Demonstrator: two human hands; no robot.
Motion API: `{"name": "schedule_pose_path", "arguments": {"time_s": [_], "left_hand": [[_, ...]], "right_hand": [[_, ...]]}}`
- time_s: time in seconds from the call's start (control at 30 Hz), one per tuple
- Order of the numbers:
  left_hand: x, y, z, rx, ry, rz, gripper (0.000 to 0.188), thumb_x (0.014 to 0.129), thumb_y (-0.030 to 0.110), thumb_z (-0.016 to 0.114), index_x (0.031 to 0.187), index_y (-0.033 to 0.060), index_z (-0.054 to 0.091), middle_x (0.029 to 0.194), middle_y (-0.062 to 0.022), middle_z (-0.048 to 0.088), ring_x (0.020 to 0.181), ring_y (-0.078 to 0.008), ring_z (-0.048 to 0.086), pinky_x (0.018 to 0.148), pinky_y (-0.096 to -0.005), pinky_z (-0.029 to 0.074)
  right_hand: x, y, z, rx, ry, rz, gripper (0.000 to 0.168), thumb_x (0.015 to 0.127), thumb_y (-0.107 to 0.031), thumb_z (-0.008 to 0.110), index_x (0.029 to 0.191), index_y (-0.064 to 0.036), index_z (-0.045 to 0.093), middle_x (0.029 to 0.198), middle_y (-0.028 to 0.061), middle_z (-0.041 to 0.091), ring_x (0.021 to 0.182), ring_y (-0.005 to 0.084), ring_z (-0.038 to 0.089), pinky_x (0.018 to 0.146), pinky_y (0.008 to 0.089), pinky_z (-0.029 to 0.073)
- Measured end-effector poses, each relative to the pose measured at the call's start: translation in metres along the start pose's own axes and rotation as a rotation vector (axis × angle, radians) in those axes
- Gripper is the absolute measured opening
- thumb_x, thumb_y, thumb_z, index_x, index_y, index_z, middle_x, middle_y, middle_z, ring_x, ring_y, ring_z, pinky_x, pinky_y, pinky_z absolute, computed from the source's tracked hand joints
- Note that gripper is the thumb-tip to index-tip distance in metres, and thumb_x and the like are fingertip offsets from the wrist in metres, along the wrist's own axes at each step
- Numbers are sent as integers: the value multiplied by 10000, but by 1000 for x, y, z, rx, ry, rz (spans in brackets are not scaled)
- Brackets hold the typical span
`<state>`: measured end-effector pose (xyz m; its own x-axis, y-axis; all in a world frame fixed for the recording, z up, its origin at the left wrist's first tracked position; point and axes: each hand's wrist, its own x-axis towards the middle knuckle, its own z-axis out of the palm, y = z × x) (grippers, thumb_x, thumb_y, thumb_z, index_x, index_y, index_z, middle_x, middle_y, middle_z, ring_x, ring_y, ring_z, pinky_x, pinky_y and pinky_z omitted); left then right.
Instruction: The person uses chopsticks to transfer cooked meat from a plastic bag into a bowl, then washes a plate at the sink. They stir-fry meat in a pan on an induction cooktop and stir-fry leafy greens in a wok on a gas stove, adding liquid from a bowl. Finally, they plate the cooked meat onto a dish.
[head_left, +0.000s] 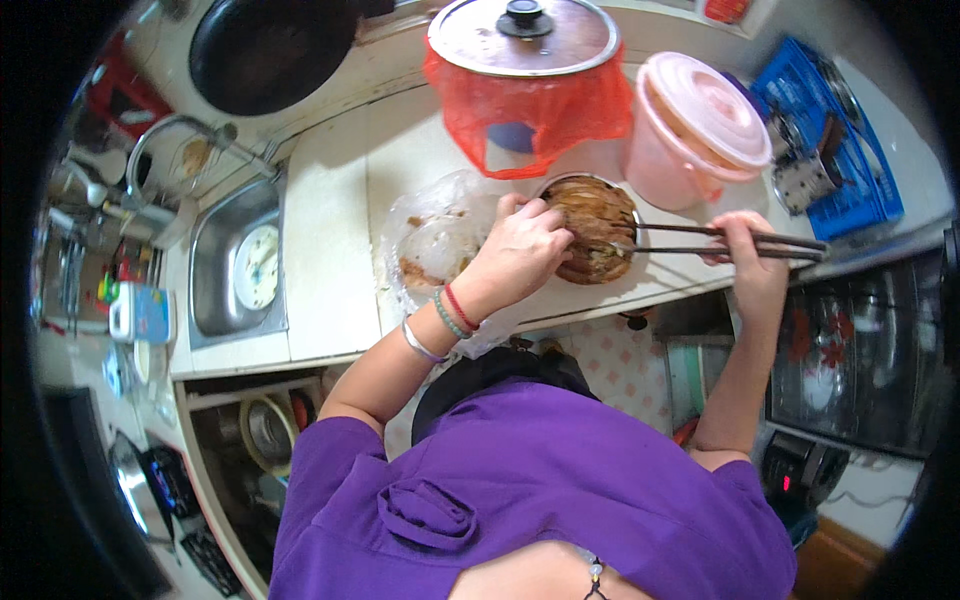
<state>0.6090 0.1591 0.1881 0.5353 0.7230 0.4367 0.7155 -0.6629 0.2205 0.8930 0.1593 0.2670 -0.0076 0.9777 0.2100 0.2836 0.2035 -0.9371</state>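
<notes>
A round metal bowl (637, 217) sits on the counter, packed with brown, sliced food (592, 217) that looks like cooked meat. My right hand (744, 238) grips a pair of dark chopsticks (675, 240), whose tips touch the food from the right. Over the bowl's left side, my left hand (529, 236) has its fingers bent down at the food; whether they pinch a piece is hidden. Under and beside my left wrist lies a crumpled clear plastic bag (442, 232) with brown bits on it.
Behind the bowl stands a lidded pot (525, 37) with a red plastic bag (536, 112) around it. A pink lidded bucket (686, 142) and a blue rack (840, 142) are at the right. To the left, a steel sink (217, 262) holds a white plate (257, 266).
</notes>
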Motion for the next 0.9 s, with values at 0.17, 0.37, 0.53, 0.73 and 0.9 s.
{"name": "schedule_pose_path", "arguments": {"time_s": [0.17,0.37,0.53,0.73,0.9], "left_hand": [[-67,-46,-56,98,164,-356,218,708,119,749,914,114,677,920,-36,631,931,-239,582,851,-388,384],[-139,-71,-65,121,-105,-513,324,669,160,783,969,91,682,922,-78,597,899,-286,554,754,-385,459],[-161,-59,-61,157,-286,-693,599,603,243,833,1136,88,610,999,-128,543,939,-304,533,761,-392,457],[-181,-66,-52,35,-199,-703,547,632,195,803,1109,74,566,1025,-132,517,978,-316,508,809,-415,424],[-183,-83,-53,-71,-95,-627,363,666,119,755,972,96,560,996,-86,528,969,-299,504,827,-405,390]], "right_hand": [[4,-8,24,142,-28,-107,199,965,-144,531,873,8,622,745,67,631,636,117,612,573,248,511],[0,0,164,282,-392,-64,197,954,-159,558,872,4,632,729,31,618,643,97,597,603,249,518],[-16,19,229,265,-476,136,227,959,-181,548,894,24,618,798,45,611,676,115,614,578,250,549],[-32,19,241,231,-489,152,247,956,-196,561,872,28,622,771,54,629,660,120,625,580,258,548],[-41,17,235,303,-372,155,252,955,-205,568,863,22,625,753,55,629,654,123,625,585,270,546]]}}
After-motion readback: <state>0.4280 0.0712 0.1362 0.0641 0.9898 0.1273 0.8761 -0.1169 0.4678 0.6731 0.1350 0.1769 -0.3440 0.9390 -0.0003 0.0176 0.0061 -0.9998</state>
